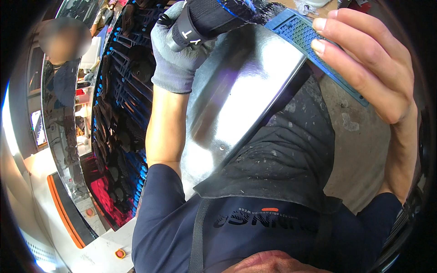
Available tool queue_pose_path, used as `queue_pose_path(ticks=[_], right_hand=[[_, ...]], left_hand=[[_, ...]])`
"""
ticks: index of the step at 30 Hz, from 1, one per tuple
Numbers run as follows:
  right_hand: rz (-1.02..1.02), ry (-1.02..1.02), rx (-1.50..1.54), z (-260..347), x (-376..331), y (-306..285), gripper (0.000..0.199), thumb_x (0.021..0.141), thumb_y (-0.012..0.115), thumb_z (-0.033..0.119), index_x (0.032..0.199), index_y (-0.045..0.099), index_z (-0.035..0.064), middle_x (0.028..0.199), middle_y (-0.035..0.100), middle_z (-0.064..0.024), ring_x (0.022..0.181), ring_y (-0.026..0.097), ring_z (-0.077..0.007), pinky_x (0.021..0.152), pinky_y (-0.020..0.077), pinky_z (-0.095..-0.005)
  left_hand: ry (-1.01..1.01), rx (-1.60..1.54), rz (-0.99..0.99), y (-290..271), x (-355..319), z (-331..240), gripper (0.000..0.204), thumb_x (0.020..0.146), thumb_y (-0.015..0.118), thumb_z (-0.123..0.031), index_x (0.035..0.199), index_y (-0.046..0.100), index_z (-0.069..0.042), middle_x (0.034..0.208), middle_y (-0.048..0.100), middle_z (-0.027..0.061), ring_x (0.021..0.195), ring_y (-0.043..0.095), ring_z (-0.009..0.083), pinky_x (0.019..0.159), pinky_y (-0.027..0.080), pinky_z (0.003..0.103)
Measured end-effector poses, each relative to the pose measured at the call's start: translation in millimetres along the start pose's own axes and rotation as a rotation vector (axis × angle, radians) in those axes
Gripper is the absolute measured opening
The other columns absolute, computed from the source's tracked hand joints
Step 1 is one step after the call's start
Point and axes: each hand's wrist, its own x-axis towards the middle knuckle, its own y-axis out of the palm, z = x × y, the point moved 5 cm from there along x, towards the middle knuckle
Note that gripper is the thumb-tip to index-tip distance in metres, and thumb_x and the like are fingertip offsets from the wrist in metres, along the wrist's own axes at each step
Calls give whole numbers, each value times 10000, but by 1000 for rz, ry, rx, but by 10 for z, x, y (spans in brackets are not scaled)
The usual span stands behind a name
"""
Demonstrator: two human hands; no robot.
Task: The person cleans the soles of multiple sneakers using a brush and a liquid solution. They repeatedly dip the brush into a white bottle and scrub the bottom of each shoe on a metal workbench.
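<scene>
At the top centre, my left hand [175,59], in a grey knit glove, is closed around a black fabric shoe upper [211,22] with a band bearing white lettering and a blue line along its edge. My bare right hand [368,59] has its fingers curled over a long blue block [302,36] with a raised grid pattern. The block slants down to the right, its upper end close to the shoe. Dark bristly fibres [271,13] show between the two; whether they belong to the block, I cannot tell.
Below the shoe slopes a shiny metal sheet [246,86] beside my dark apron [282,154]. On the left stands a rack [120,91] holding several dark shoe parts on blue-tipped pegs. Beyond it are another person [63,68] and a white machine surface [109,250] with a red button [119,253].
</scene>
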Motion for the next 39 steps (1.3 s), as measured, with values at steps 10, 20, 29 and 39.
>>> queue_pose_path(ticks=[10, 20, 29, 39], right_hand=[[-276, 369, 392, -339, -281, -61, 358, 844, 721, -53, 1200, 687, -80, 1195, 707, -256, 1112, 705, -362, 987, 563, -419], [-343, 185, 175, -76, 128, -56, 349, 743, 844, 101, 1066, 769, -4, 1075, 742, -173, 953, 734, -304, 804, 617, -354], [-224, 145, 48, 53, 152, -78, 321, 735, 855, 60, 1042, 769, 23, 1068, 747, -137, 980, 738, -313, 786, 639, -378], [-241, 232, 119, 37, 205, -173, 312, 745, 832, 100, 1039, 769, 13, 1041, 754, -146, 961, 738, -311, 771, 627, -362]], left_hand=[[693, 1322, 178, -171, -87, -160, 350, 916, 693, -85, 1237, 630, 40, 1138, 745, 150, 1031, 736, 215, 926, 608, 348], [-342, -486, 107, -201, 99, 35, 365, 1011, 439, -194, 1229, 608, 46, 1100, 738, 190, 954, 747, 281, 868, 622, 395], [-329, -514, 173, -185, 200, 44, 362, 1008, 443, -215, 1206, 604, 43, 1094, 733, 188, 919, 747, 288, 832, 627, 403], [-334, -529, 189, -149, 171, 30, 360, 999, 449, -197, 1213, 604, 48, 1090, 729, 190, 935, 739, 306, 844, 626, 417]])
